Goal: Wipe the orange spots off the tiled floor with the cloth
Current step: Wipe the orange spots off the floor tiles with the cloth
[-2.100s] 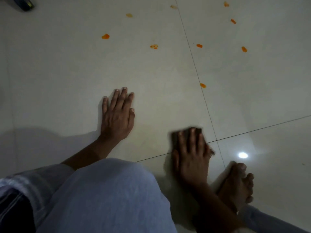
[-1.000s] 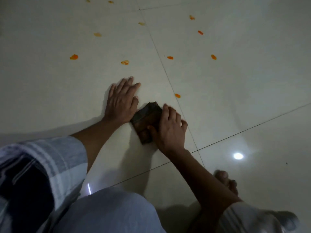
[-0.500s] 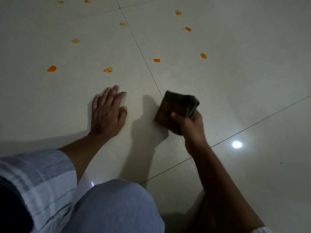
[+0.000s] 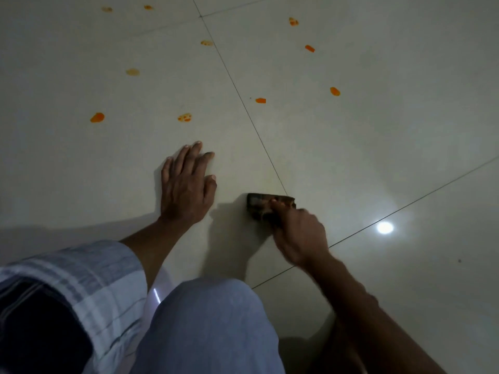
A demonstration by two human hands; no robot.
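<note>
My right hand point(image 4: 298, 234) grips a dark folded cloth point(image 4: 260, 207), held low over the pale tiled floor point(image 4: 378, 130) beside a grout line. Whether the cloth touches the tile I cannot tell. My left hand point(image 4: 186, 187) lies flat on the floor, fingers spread, just left of the cloth. Several orange spots lie farther ahead: a bright one point(image 4: 97, 117) at the left, a smeared one point(image 4: 185, 117) just beyond my left fingertips, and others point(image 4: 260, 100) point(image 4: 334, 91) right of the grout line. Paler spots point(image 4: 132, 72) sit farther back.
My bent knee in light blue trousers point(image 4: 210, 327) fills the lower middle, with a checked sleeve point(image 4: 81, 279) at the lower left. A ceiling light reflects on the tile point(image 4: 384, 227) right of my right hand. Grout lines cross the floor diagonally.
My right hand slid the cloth from near my body forward across the grout line, lifted it, then drew it back. The orange spot by the grout line is gone. My left hand stayed flat.
</note>
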